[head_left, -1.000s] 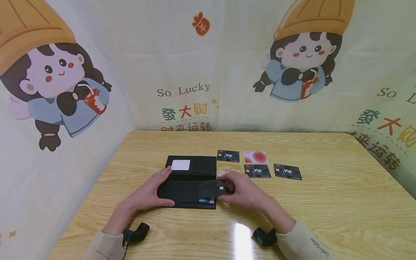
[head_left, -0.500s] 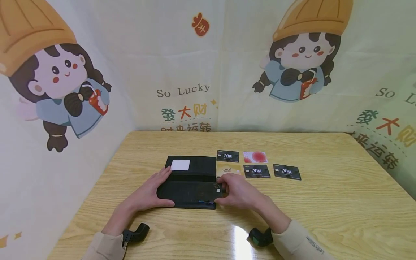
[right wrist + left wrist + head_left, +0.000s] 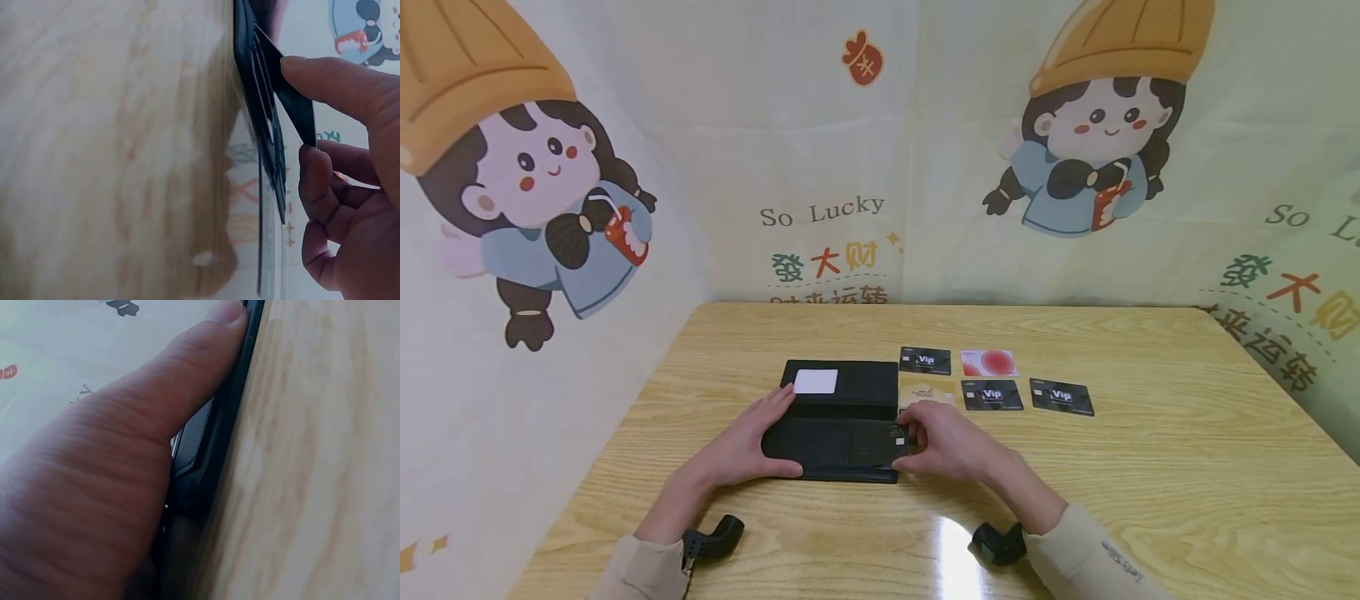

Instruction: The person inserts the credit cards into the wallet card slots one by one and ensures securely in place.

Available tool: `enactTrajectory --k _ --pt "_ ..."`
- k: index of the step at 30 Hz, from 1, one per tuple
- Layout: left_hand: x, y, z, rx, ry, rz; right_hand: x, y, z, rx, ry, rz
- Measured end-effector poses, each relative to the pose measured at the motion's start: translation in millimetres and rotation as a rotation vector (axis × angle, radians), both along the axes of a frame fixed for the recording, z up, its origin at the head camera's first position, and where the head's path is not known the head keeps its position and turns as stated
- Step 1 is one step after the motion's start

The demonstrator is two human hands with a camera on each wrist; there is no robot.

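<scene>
In the head view, a black wallet (image 3: 868,383) lies unfolded on the table, with a white window on its far half. My left hand (image 3: 745,442) rests on its left end, thumb along the near edge and fingers spread toward the far half. At the other end, my right hand (image 3: 951,442) pinches the right edge of a black VIP card (image 3: 874,443), which lies over the near half; whether its left end is inside a slot is hard to tell. The right wrist view has the card (image 3: 290,103) tilted up from the wallet's layers, between thumb and fingers.
Right of the wallet lie several cards in two rows: black Vip cards (image 3: 992,395), a pink card with red circles (image 3: 989,362), and a gold card (image 3: 928,389) partly behind my right hand. Behind the wooden table (image 3: 1150,500) hangs a printed cloth (image 3: 955,167).
My right hand has moved slightly left with the VIP card, which lies flatter and further over the wallet. The blue-and-white card beneath it is now covered. My left hand stays in place.
</scene>
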State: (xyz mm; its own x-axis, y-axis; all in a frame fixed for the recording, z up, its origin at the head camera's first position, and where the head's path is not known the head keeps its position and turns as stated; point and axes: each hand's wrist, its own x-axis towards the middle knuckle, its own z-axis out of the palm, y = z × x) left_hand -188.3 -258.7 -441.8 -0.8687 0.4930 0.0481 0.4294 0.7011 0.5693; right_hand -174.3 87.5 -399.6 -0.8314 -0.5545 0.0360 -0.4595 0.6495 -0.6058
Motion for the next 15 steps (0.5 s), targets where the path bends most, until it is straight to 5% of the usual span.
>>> enactTrajectory --k 15 --pt "-2.6 -1.2 -2.7 0.006 0.004 -0.007 0.0 7.6 -6.9 0.017 0.061 0.006"
